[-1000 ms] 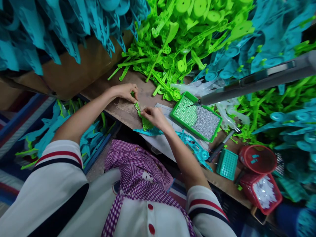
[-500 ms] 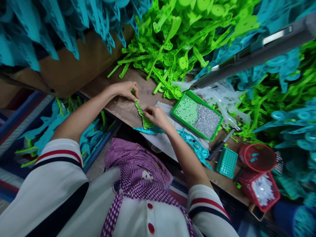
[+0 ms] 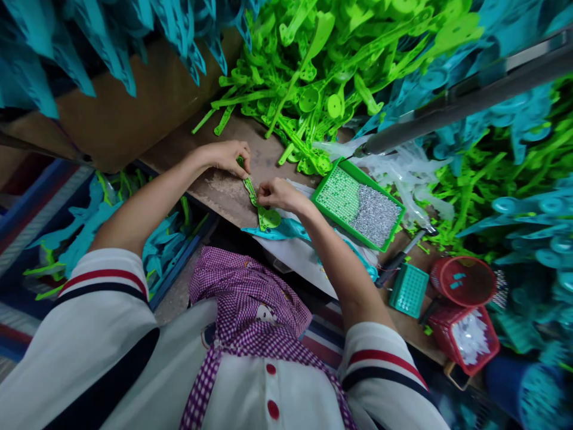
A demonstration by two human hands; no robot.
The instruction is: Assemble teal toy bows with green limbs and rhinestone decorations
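Note:
A bright green plastic part [image 3: 268, 219], long and narrow with a rounded wide end, lies at the table's near edge. My left hand [image 3: 230, 157] pinches its narrow far end between thumb and fingers. Over the middle of the part, my right hand [image 3: 278, 194] is closed in a pinch; anything between its fingertips is too small to make out. Beneath the wide end rests a blue plastic part [image 3: 290, 229], partly hidden by my right forearm. To the right of my right hand stands a green tray [image 3: 319, 196] with small silvery metal pieces heaped on one side.
Piled green plastic parts [image 3: 308, 95] rise behind my hands, with blue parts [image 3: 505, 119] at the right. A dark bar [image 3: 430, 119] slants over the table. A screwdriver [image 3: 396, 263], teal block [image 3: 409, 289] and red containers [image 3: 463, 280] lie rightward. A blue crate [image 3: 183, 257] stands at left.
My right hand has shifted slightly up and left along the green part, so its rounded end shows more. My left hand keeps its hold. The view has tilted a little.

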